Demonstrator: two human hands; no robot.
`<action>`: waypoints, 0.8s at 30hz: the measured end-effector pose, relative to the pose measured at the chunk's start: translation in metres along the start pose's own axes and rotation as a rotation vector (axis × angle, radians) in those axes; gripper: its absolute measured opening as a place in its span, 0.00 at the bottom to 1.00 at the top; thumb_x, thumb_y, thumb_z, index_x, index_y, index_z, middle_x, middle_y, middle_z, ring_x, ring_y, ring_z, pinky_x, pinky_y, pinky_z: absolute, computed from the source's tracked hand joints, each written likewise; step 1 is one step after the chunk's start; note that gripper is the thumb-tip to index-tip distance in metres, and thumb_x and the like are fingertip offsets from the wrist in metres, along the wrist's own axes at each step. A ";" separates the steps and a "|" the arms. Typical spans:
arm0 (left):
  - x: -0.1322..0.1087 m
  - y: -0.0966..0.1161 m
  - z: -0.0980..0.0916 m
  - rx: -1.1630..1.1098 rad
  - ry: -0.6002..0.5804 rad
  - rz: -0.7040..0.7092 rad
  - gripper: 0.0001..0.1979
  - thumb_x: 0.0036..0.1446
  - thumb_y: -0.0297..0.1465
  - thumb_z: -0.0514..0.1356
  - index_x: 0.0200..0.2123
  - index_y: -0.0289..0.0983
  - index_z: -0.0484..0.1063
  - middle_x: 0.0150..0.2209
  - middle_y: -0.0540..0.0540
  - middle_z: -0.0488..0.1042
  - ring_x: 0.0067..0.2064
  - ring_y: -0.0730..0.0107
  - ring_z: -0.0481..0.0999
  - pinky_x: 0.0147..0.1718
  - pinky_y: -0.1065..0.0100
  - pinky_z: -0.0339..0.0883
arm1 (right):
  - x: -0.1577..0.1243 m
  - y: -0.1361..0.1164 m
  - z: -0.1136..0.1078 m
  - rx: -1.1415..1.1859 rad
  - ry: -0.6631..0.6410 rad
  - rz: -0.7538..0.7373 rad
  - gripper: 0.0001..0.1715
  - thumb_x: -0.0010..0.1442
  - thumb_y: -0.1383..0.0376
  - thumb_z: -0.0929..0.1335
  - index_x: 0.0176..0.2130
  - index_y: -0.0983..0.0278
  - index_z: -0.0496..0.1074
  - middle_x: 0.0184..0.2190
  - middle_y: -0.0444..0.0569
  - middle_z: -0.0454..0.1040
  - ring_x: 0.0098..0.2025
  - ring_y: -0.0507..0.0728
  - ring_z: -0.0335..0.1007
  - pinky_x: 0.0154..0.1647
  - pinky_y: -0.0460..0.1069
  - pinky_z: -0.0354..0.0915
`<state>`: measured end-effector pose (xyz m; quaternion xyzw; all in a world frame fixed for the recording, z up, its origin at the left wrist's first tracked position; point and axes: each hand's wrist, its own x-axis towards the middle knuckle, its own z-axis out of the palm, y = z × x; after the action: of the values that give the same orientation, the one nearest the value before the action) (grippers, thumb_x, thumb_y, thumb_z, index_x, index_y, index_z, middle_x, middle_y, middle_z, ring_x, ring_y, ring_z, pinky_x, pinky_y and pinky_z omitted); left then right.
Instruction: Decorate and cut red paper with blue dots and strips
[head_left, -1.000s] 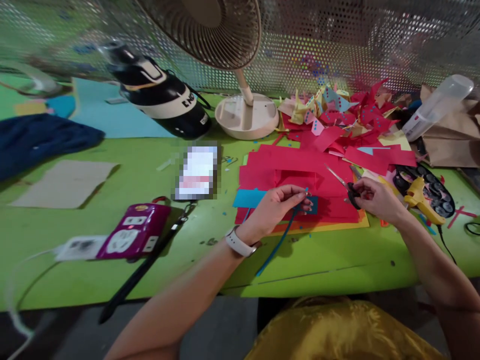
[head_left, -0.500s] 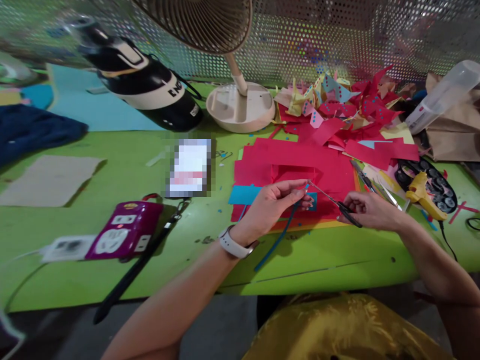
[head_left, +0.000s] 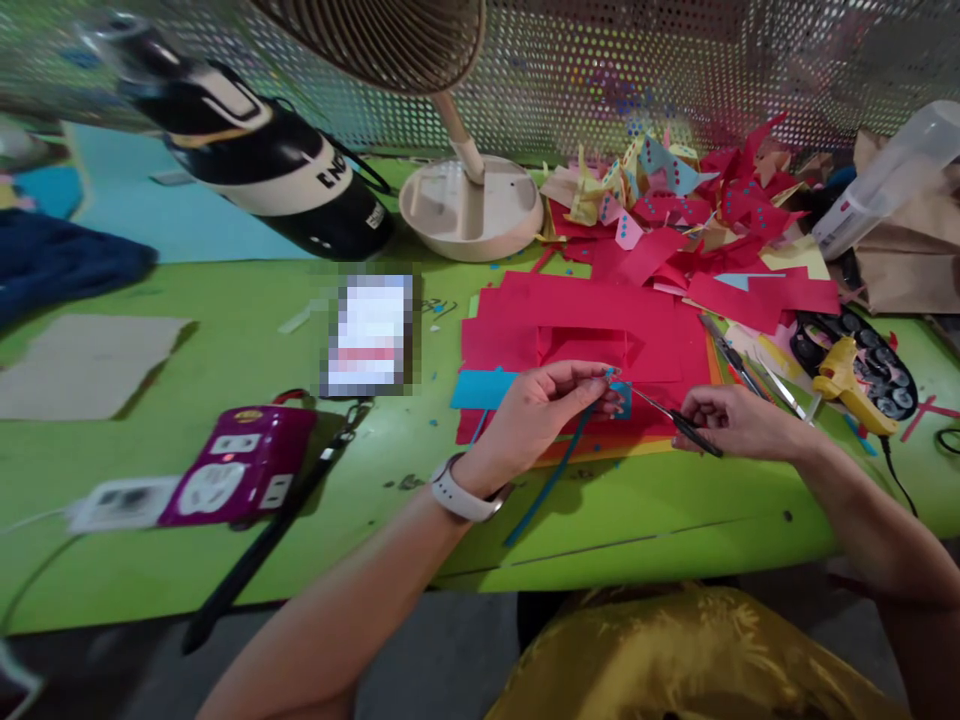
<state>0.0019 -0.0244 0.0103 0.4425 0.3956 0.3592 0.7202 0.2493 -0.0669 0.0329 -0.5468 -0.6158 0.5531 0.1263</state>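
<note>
Pinched in my left hand (head_left: 559, 405) is a narrow blue paper strip (head_left: 551, 485), whose long end hangs down over the table's front part. My right hand (head_left: 731, 420) grips black-handled scissors (head_left: 694, 432); their thin blades point left, with the tips just short of my left fingertips. Below both hands lies a stack of red paper sheets (head_left: 600, 295), with a folded red piece (head_left: 583, 347) on top. A blue paper piece (head_left: 484, 389) sticks out at the stack's left side, partly behind my left hand.
Folded and cut paper pieces (head_left: 675, 190) heap up behind the stack. To the right are a yellow glue gun (head_left: 840, 375), tweezers (head_left: 780, 385) and a black tray (head_left: 885, 370). A fan base (head_left: 472, 215), bottle (head_left: 292, 170), phone (head_left: 371, 335) and purple power socket (head_left: 244, 460) stand or lie leftward.
The scissors have drawn back slightly to the right, so their tips are now apart from my left fingers. My left hand keeps hold of the blue strip. The view has shifted a little.
</note>
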 end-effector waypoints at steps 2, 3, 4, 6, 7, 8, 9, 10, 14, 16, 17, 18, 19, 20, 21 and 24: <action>0.000 0.000 0.000 -0.007 -0.003 0.003 0.17 0.49 0.38 0.71 0.41 0.35 0.78 0.35 0.48 0.82 0.34 0.70 0.81 0.41 0.64 0.77 | 0.000 0.001 0.000 0.018 -0.002 0.010 0.23 0.50 0.47 0.73 0.29 0.62 0.67 0.20 0.38 0.64 0.23 0.48 0.56 0.22 0.45 0.52; 0.000 -0.001 0.000 -0.007 -0.004 0.002 0.17 0.50 0.38 0.71 0.41 0.35 0.78 0.35 0.48 0.82 0.34 0.69 0.81 0.42 0.64 0.78 | 0.001 0.001 0.000 0.024 -0.004 0.016 0.23 0.49 0.47 0.74 0.29 0.62 0.67 0.20 0.38 0.64 0.23 0.48 0.56 0.22 0.45 0.52; 0.000 -0.001 0.000 -0.007 -0.004 0.000 0.18 0.49 0.38 0.71 0.41 0.35 0.78 0.35 0.48 0.82 0.34 0.69 0.81 0.42 0.64 0.78 | 0.001 0.001 0.000 0.029 -0.007 0.023 0.23 0.49 0.47 0.74 0.29 0.63 0.67 0.20 0.38 0.64 0.23 0.48 0.56 0.22 0.45 0.53; 0.001 -0.001 0.000 -0.007 -0.005 -0.005 0.18 0.49 0.38 0.71 0.41 0.34 0.78 0.35 0.47 0.82 0.35 0.69 0.82 0.42 0.64 0.78 | 0.001 0.001 -0.001 0.035 -0.020 0.039 0.23 0.49 0.47 0.74 0.29 0.63 0.67 0.20 0.38 0.64 0.23 0.48 0.56 0.22 0.45 0.53; 0.001 -0.001 -0.001 -0.005 -0.007 -0.007 0.18 0.49 0.38 0.72 0.41 0.34 0.77 0.35 0.47 0.82 0.35 0.68 0.82 0.42 0.64 0.78 | 0.001 0.000 -0.001 0.037 -0.023 0.043 0.23 0.49 0.47 0.74 0.29 0.63 0.67 0.20 0.39 0.65 0.23 0.48 0.57 0.22 0.45 0.53; 0.001 -0.001 -0.001 0.000 -0.011 -0.008 0.18 0.49 0.38 0.72 0.41 0.34 0.77 0.35 0.47 0.82 0.35 0.68 0.82 0.42 0.63 0.78 | 0.001 0.001 -0.001 0.037 -0.024 0.045 0.23 0.49 0.47 0.74 0.29 0.63 0.67 0.20 0.39 0.65 0.23 0.48 0.57 0.22 0.45 0.53; 0.001 -0.001 -0.001 0.008 -0.015 -0.007 0.19 0.49 0.38 0.71 0.41 0.34 0.77 0.35 0.47 0.82 0.35 0.68 0.82 0.43 0.63 0.77 | 0.002 0.001 -0.002 0.038 -0.024 0.043 0.24 0.49 0.47 0.74 0.29 0.63 0.67 0.20 0.39 0.65 0.23 0.48 0.57 0.22 0.45 0.53; 0.001 0.000 -0.002 0.018 -0.018 -0.006 0.19 0.49 0.38 0.71 0.42 0.34 0.77 0.35 0.47 0.82 0.35 0.68 0.82 0.43 0.63 0.77 | 0.002 0.002 -0.002 0.040 -0.021 0.040 0.24 0.48 0.47 0.74 0.29 0.63 0.67 0.20 0.39 0.65 0.23 0.48 0.57 0.22 0.45 0.53; 0.001 0.001 -0.002 0.072 -0.025 -0.002 0.18 0.51 0.39 0.70 0.41 0.34 0.77 0.36 0.46 0.82 0.36 0.67 0.82 0.45 0.62 0.76 | 0.002 0.004 -0.002 0.031 0.001 0.024 0.23 0.48 0.48 0.74 0.28 0.63 0.67 0.19 0.37 0.63 0.22 0.47 0.55 0.21 0.44 0.52; 0.001 0.001 -0.002 0.094 -0.024 -0.003 0.18 0.51 0.39 0.70 0.42 0.34 0.76 0.36 0.45 0.82 0.37 0.66 0.82 0.45 0.61 0.76 | 0.002 0.004 -0.002 0.031 0.006 0.018 0.23 0.49 0.48 0.73 0.28 0.63 0.67 0.19 0.37 0.63 0.22 0.47 0.55 0.21 0.44 0.52; 0.001 0.000 -0.003 0.103 -0.023 -0.003 0.18 0.51 0.39 0.70 0.42 0.34 0.76 0.36 0.45 0.82 0.37 0.65 0.82 0.45 0.60 0.76 | 0.002 0.004 -0.002 0.032 0.005 0.017 0.23 0.49 0.48 0.73 0.28 0.63 0.67 0.19 0.37 0.63 0.22 0.47 0.55 0.21 0.44 0.52; 0.001 0.000 -0.003 0.109 -0.021 -0.003 0.19 0.51 0.40 0.69 0.42 0.34 0.76 0.36 0.44 0.82 0.37 0.64 0.82 0.45 0.60 0.76 | 0.002 0.003 -0.002 0.032 0.004 0.020 0.23 0.49 0.48 0.73 0.28 0.63 0.67 0.19 0.38 0.63 0.22 0.47 0.55 0.21 0.44 0.52; 0.001 0.000 -0.003 0.115 -0.022 -0.001 0.19 0.51 0.40 0.69 0.42 0.34 0.76 0.37 0.44 0.82 0.37 0.64 0.82 0.45 0.60 0.76 | 0.002 0.002 -0.002 0.030 0.002 0.025 0.23 0.49 0.48 0.73 0.28 0.63 0.67 0.19 0.38 0.64 0.22 0.47 0.56 0.21 0.44 0.53; 0.002 -0.001 -0.003 0.120 -0.024 0.000 0.19 0.51 0.40 0.69 0.43 0.34 0.76 0.37 0.44 0.82 0.37 0.64 0.82 0.45 0.60 0.76 | 0.002 0.002 -0.002 0.028 0.001 0.031 0.23 0.49 0.47 0.73 0.28 0.63 0.68 0.19 0.38 0.64 0.22 0.47 0.56 0.21 0.44 0.53; 0.002 -0.001 -0.004 0.123 -0.027 0.002 0.19 0.51 0.40 0.69 0.43 0.34 0.76 0.37 0.44 0.82 0.37 0.64 0.82 0.45 0.60 0.76 | 0.002 0.001 -0.002 0.025 0.000 0.036 0.23 0.49 0.47 0.73 0.29 0.63 0.68 0.19 0.39 0.65 0.22 0.47 0.57 0.21 0.44 0.53; 0.002 0.000 -0.004 0.127 -0.028 -0.002 0.19 0.51 0.40 0.69 0.43 0.35 0.77 0.36 0.45 0.82 0.36 0.66 0.82 0.44 0.62 0.75 | 0.003 0.004 -0.003 0.038 -0.001 0.041 0.23 0.50 0.47 0.73 0.29 0.64 0.69 0.20 0.40 0.67 0.23 0.47 0.59 0.21 0.44 0.54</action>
<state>-0.0008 -0.0213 0.0088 0.4918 0.4079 0.3267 0.6964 0.2521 -0.0639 0.0296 -0.5564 -0.5938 0.5676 0.1250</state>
